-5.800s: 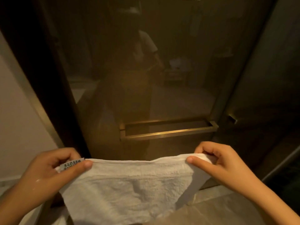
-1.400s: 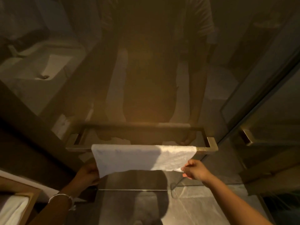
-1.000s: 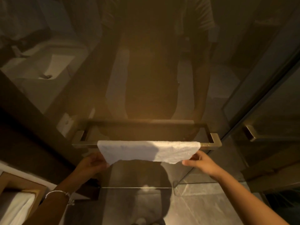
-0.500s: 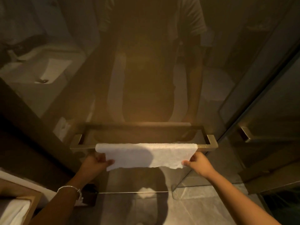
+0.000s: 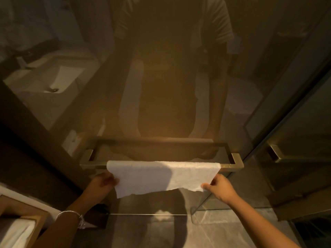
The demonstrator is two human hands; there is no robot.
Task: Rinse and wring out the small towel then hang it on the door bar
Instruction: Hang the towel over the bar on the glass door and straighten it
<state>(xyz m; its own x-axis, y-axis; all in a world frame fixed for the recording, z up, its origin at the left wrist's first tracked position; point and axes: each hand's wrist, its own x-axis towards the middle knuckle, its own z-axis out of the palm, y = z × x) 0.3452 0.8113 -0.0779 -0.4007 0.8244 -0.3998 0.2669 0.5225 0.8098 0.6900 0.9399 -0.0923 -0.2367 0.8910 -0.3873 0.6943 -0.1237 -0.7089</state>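
Observation:
The small white towel (image 5: 161,176) hangs folded over the brass door bar (image 5: 232,165) on the glass door, its front flap reaching down below the bar. My left hand (image 5: 101,184) pinches the towel's lower left edge. My right hand (image 5: 219,187) pinches the lower right corner. Both hands sit just below the bar, at either end of the towel. The flap behind the bar is hidden.
The dark glass door (image 5: 161,86) reflects a person and a white sink (image 5: 53,81). A second door with a brass handle (image 5: 275,154) stands at the right. A wooden shelf with white cloth (image 5: 16,233) is at the lower left. Grey tile floor (image 5: 223,230) lies below.
The towel went from being held spread in front of the door to hanging over the bar. Over the last second both hands drew the front flap a little further down.

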